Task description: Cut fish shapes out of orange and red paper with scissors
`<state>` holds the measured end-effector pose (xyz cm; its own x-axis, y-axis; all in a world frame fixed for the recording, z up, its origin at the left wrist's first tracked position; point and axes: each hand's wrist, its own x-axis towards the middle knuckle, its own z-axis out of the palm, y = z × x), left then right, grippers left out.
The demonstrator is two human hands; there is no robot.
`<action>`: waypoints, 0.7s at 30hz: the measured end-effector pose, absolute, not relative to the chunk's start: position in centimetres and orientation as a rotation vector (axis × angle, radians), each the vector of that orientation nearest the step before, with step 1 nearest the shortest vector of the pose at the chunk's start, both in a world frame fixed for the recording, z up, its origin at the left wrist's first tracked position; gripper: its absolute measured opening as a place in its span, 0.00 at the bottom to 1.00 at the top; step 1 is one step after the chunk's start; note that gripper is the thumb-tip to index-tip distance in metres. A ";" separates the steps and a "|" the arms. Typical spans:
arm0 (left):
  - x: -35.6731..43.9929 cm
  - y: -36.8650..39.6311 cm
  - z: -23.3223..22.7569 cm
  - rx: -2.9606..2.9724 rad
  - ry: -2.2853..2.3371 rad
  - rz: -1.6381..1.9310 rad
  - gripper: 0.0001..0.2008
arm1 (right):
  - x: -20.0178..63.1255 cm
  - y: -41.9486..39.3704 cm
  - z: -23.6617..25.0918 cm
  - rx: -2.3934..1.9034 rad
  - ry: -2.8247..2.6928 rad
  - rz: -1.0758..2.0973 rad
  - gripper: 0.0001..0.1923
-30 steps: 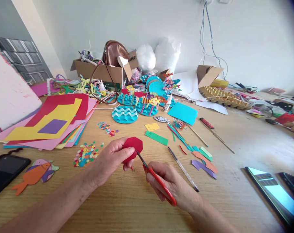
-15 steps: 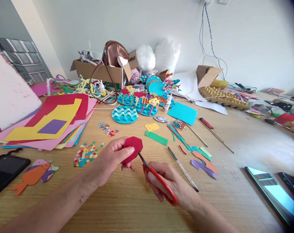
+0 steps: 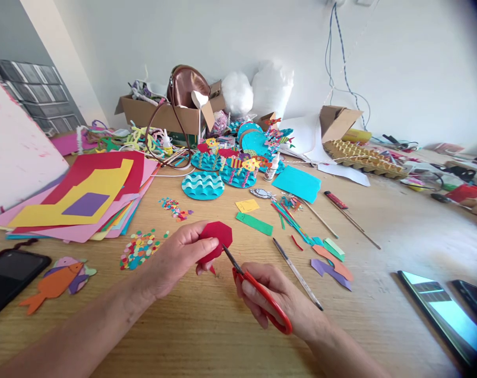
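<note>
At the near left of the wooden table [image 3: 380, 231] lie an orange paper fish [image 3: 51, 286] and a scatter of coloured paper dots [image 3: 139, 250]. Right of them, the person's left hand [image 3: 179, 260] pinches a folded red paper piece [image 3: 217, 239] just above the tabletop, near centre. The right hand [image 3: 280, 302] grips red-handled scissors [image 3: 258, 294], their blades meeting the paper's lower right edge. The step looks like trimming the outline; the next cut probably calls for turning the paper against the blades.

The wooden table holds three dark phones or tablets [image 3: 10, 273], two open cardboard boxes [image 3: 159, 113], and one orange paper fish [image 3: 51, 286].
</note>
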<state>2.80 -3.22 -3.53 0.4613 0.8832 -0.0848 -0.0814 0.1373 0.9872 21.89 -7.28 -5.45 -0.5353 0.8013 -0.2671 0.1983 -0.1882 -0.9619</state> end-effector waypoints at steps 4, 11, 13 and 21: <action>2.7 -3.1 -3.6 1.249 0.828 0.806 0.06 | 21.9 -7.1 -5.4 -1.142 -1.634 1.775 0.21; 2.5 -3.1 -3.7 1.271 0.807 0.778 0.06 | 21.9 -7.2 -5.3 -1.142 -1.649 1.772 0.21; 2.5 -3.1 -3.7 1.275 0.806 0.776 0.06 | 21.9 -7.2 -5.4 -1.146 -1.644 1.776 0.21; 2.8 -3.2 -3.6 1.276 0.825 0.806 0.05 | 21.9 -7.1 -5.6 -1.167 -1.630 1.757 0.19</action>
<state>2.75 -3.18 -3.58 0.4840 0.8718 -0.0752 -0.0548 0.1160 0.9917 21.89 -7.13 -5.58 -0.5268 0.8078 -0.2647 0.2033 -0.1826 -0.9619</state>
